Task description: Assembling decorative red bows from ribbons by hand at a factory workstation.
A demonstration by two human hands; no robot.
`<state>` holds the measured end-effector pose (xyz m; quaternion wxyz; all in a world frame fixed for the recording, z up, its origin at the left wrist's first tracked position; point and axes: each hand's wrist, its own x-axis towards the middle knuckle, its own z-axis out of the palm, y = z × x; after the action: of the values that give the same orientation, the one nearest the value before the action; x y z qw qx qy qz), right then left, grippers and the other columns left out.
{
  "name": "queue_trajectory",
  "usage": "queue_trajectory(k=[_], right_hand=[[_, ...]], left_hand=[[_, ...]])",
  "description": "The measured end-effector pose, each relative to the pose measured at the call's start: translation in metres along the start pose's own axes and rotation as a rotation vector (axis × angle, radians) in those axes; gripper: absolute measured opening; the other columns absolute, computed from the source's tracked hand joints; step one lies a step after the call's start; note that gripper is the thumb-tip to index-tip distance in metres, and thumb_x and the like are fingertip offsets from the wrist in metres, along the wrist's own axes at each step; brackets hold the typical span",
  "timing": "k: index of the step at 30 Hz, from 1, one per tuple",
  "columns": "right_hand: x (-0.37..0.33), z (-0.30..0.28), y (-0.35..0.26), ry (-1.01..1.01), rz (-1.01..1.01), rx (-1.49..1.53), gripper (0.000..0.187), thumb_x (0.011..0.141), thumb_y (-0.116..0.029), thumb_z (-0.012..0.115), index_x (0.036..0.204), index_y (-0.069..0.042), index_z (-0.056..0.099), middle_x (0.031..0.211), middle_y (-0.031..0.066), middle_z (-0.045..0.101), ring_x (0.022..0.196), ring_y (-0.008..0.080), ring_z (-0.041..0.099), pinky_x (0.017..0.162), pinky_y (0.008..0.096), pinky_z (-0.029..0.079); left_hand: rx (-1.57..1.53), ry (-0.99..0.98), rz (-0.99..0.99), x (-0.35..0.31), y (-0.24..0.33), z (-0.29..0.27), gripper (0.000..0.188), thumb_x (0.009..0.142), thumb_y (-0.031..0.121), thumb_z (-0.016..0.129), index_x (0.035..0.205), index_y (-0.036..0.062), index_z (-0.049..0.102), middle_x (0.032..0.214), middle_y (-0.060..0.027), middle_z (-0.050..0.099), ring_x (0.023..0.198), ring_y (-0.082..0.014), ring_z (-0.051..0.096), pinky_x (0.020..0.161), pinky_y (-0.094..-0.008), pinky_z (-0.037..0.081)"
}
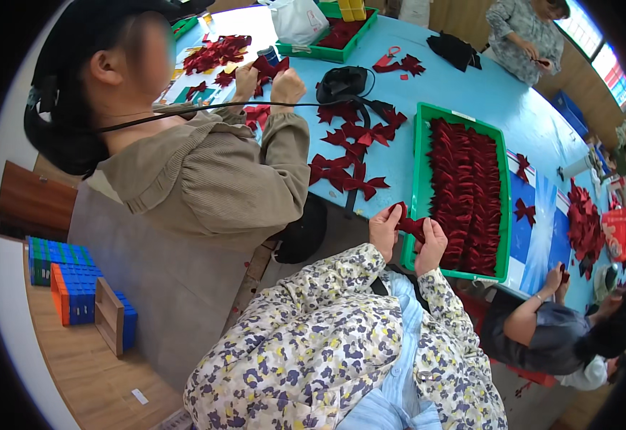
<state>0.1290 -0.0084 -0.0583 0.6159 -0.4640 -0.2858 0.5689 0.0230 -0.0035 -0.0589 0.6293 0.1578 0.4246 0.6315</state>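
A dark red fabric bow [412, 226] is stretched between my two hands, just over the table's near edge. My left hand [382, 233] pinches its left end, and the right end is gripped by my right hand [431, 248]. Close beside my right hand lies a green tray [423, 147] filled with rows of dark red bows [463, 190]. Several loose bows [356, 178] are spread on the blue table [399, 93] beyond my left hand.
At my left a co-worker [212, 172] holds another bow [268, 70]; a black cable [205, 107] crosses there. A second green tray [334, 52] and a white bag [295, 21] stand at the back. More people sit at the right and far side, near a bow pile [585, 222].
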Motion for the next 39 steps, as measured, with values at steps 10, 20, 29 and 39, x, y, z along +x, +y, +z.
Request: queue_trajectory(k=[10, 20, 29, 39], right_hand=[[0.01, -0.022, -0.021, -0.08, 0.046, -0.055, 0.015, 0.092, -0.019, 0.054, 0.084, -0.008, 0.059, 0.068, -0.0069, 0.057, 0.049, -0.0017, 0.043, 0.039, 0.0154, 0.026], [0.006, -0.055, -0.034, -0.085, 0.097, -0.098, 0.015, 0.091, -0.022, 0.056, 0.081, -0.011, 0.058, 0.063, -0.0091, 0.052, 0.045, -0.0018, 0.037, 0.038, 0.0162, 0.024], [-0.005, -0.067, -0.022, -0.156, 0.114, -0.072, 0.014, 0.091, -0.023, 0.057, 0.083, -0.011, 0.059, 0.067, -0.0078, 0.057, 0.046, -0.0009, 0.043, 0.036, 0.0158, 0.027], [-0.025, -0.05, -0.021, -0.186, 0.166, -0.083, 0.015, 0.091, -0.022, 0.056, 0.08, -0.012, 0.058, 0.065, -0.0077, 0.056, 0.045, -0.0007, 0.042, 0.037, 0.0158, 0.027]], left_hand=[[-0.145, 0.052, 0.031, -0.005, -0.024, 0.021, 0.018, 0.091, 0.022, 0.057, 0.093, 0.0065, 0.065, 0.077, 0.0021, 0.064, 0.059, -0.0035, 0.057, 0.046, -0.0179, 0.041], [-0.074, 0.093, 0.084, -0.027, -0.049, 0.037, 0.02, 0.091, 0.025, 0.056, 0.096, 0.0074, 0.065, 0.076, 0.0056, 0.063, 0.06, -0.0002, 0.053, 0.05, -0.0167, 0.039], [-0.111, 0.128, 0.123, -0.043, -0.055, 0.029, 0.022, 0.092, 0.022, 0.055, 0.097, 0.0026, 0.065, 0.08, 0.0023, 0.064, 0.065, -0.0026, 0.056, 0.056, -0.0181, 0.043], [-0.079, 0.147, 0.142, -0.058, -0.051, 0.005, 0.02, 0.092, 0.021, 0.054, 0.092, 0.0036, 0.064, 0.077, 0.0025, 0.063, 0.064, -0.0021, 0.054, 0.054, -0.0185, 0.042]])
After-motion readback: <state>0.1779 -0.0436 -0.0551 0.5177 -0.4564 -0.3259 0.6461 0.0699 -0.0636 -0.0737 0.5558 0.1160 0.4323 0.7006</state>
